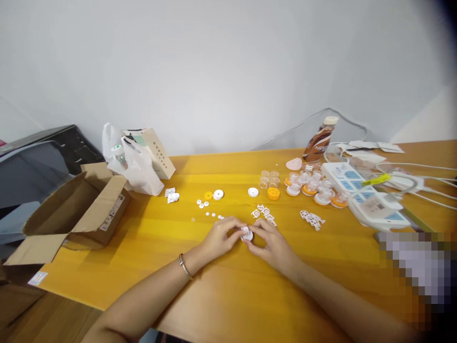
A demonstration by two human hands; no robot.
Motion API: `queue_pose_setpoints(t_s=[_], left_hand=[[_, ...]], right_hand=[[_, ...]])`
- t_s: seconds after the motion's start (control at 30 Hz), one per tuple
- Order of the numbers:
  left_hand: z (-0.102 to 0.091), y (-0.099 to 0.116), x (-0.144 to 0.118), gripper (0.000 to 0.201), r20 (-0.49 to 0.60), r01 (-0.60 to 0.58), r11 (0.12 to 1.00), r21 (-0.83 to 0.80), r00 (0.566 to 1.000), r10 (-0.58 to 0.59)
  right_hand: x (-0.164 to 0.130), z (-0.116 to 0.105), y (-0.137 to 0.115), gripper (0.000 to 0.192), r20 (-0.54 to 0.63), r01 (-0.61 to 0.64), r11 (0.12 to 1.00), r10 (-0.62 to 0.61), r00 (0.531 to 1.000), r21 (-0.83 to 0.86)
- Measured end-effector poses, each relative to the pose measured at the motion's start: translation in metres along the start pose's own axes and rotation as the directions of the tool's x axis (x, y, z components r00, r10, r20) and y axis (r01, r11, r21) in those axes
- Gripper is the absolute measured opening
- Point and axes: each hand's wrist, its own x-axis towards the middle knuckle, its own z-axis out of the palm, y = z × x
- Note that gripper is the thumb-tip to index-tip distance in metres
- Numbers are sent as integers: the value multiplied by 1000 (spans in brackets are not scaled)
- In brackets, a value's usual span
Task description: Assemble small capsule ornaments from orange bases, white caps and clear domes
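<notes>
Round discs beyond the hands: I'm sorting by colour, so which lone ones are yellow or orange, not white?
Two: the small yellow disc beside the left white disc, and the thicker orange disc right of the other white disc.

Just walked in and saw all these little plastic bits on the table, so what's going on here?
A person sits at a yellow table with both hands together over a small white plastic piece. The left hand and the right hand pinch it between the fingertips, just above the tabletop. Beyond the hands lie small white buttons, white cut-out pieces, orange and white discs and a cluster of clear caps. An open cardboard box sits to the left.
</notes>
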Motion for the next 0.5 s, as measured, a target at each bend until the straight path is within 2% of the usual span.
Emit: queue_pose_setpoints(t_s=[0.27,0.5], left_hand=[[-6,11,-1,16,132,-111,991,74,986,101],[-5,11,1,16,129,-37,999,21,991,34]], right_hand=[[-1,-1,-2,15,2,13,1000,-13,1000,-10],[-1,-1,-1,21,41,-3,1000,3,999,5]])
